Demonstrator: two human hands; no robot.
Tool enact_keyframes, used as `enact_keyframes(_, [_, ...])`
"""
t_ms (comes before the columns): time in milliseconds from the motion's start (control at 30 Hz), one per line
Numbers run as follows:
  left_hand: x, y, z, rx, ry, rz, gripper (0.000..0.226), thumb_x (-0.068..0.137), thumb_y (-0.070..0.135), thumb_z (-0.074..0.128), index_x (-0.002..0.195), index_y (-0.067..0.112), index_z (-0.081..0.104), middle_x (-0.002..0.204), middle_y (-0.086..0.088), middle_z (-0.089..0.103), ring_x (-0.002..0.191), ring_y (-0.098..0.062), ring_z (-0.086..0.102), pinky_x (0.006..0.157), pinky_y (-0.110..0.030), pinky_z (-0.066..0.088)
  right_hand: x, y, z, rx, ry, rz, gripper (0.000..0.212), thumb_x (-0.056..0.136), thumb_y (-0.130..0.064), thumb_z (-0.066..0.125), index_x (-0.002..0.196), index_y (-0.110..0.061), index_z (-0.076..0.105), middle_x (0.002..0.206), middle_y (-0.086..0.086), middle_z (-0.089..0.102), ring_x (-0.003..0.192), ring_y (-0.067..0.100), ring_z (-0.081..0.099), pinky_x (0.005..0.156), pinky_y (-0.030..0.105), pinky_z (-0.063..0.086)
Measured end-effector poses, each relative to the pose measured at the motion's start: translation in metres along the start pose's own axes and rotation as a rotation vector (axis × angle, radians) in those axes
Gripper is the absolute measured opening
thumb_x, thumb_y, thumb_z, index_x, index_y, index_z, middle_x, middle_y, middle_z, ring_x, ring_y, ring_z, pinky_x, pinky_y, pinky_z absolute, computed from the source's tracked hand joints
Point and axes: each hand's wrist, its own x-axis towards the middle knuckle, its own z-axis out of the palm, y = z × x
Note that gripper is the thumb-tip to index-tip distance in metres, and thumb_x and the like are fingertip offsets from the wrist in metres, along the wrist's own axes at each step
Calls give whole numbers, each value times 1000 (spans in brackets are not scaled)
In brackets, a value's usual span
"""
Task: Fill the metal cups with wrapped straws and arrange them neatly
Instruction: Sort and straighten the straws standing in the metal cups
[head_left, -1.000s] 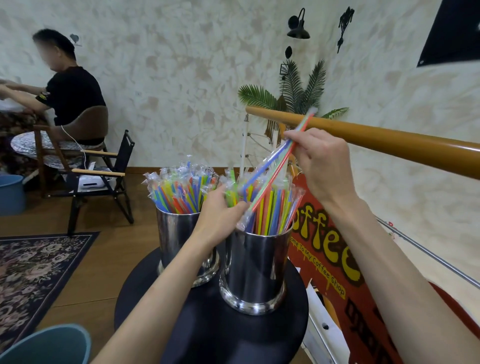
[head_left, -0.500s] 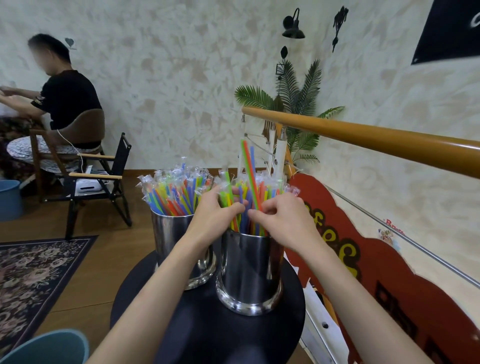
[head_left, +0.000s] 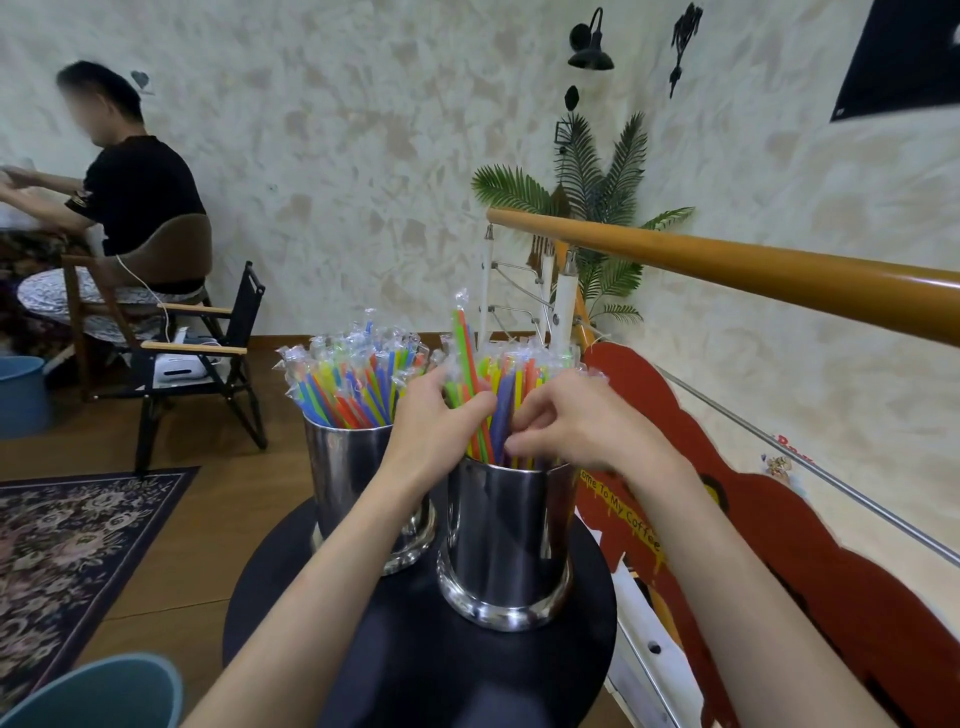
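Note:
Two shiny metal cups stand on a round black table (head_left: 415, 660). The left cup (head_left: 345, 467) is packed with colourful wrapped straws (head_left: 348, 374). The right cup (head_left: 506, 540) also holds many wrapped straws (head_left: 519, 369); a few green and red ones (head_left: 464, 338) stick up higher than the rest. My left hand (head_left: 436, 415) is at the right cup's left rim, its thumb and fingers pinched on those tall straws. My right hand (head_left: 571, 421) rests over the same cup's right side, fingers curled among the straw tops.
A wooden handrail (head_left: 727, 260) runs across at the right, above a red coffee sign (head_left: 779, 545). A blue bin (head_left: 104, 691) sits at the lower left beside a patterned rug (head_left: 67, 525). A folding chair (head_left: 208, 353) and a seated person (head_left: 130, 197) are at the back left.
My right hand came down from beside the handrail with a few straws and set them into the right cup. Both hands have since closed in on that cup's straws.

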Motion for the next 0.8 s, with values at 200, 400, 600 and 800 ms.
enact_keyframes(200, [-1, -3, 1, 44, -40, 25, 18, 86, 4, 68, 100, 16, 66, 76, -5, 71, 64, -15, 64, 66, -33, 54, 7, -4, 30, -322, 459, 102, 36, 89, -58, 67, 96, -23, 70, 82, -2, 52, 89, 31, 60, 68, 33, 38])
enact_keyframes(400, [-2, -5, -3, 20, -132, 22, 27, 83, -2, 71, 102, 16, 64, 85, -1, 75, 76, -11, 71, 71, -23, 56, 9, 1, 36, -234, 516, 38, 29, 89, -56, 69, 90, -27, 72, 80, -5, 58, 80, 23, 57, 65, 31, 37])
enact_keyframes(600, [-5, -1, -1, -23, -131, 13, 18, 89, 17, 74, 106, 14, 68, 92, -11, 74, 88, -22, 70, 80, -30, 56, -3, 5, 31, -100, 361, -61, 21, 90, -52, 70, 92, -32, 73, 80, -16, 61, 79, 8, 55, 54, 24, 37])
enact_keyframes(800, [-7, 0, -2, -86, -144, 45, 6, 91, 15, 75, 97, 15, 74, 81, 0, 77, 72, -6, 71, 64, -15, 52, -8, 4, 28, 10, 248, -101, 13, 86, -35, 79, 97, -28, 75, 87, -13, 72, 86, 6, 66, 75, 33, 56])
